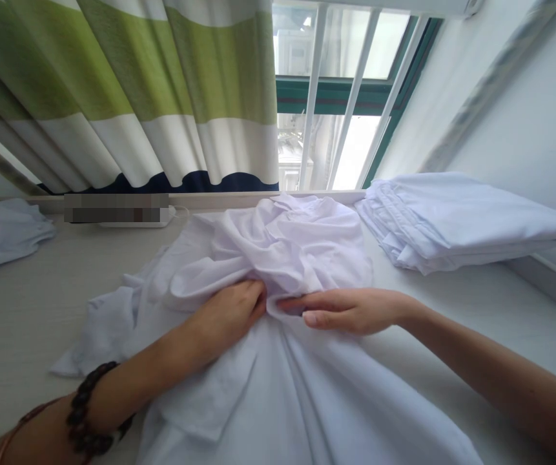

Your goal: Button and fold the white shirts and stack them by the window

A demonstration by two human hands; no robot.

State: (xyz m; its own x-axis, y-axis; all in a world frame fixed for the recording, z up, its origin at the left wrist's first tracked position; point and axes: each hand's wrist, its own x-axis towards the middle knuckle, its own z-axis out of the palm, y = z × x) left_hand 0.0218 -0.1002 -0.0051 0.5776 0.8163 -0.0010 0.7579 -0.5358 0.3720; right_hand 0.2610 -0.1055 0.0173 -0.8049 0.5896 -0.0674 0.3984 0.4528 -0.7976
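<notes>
A long white garment [307, 387] lies bunched across the table, its near part hanging toward me in long folds. Its far part [321, 239] is heaped and creased. My left hand [236, 310], dark beads round the wrist, is closed with its fingers curled into the cloth near the middle. Just right of it, my right hand [350, 310] rests on the same cloth with fingers stretched out and thumb apart. Those fingertips are partly tucked under a fold.
A stack of folded white cloth [471, 219] stands at the right by the wall. More white cloth [6, 226] lies at the left edge. A white box-like object [137, 224], partly blurred out, sits below the green-and-white curtain [161, 77]. Behind is a barred window [340, 97].
</notes>
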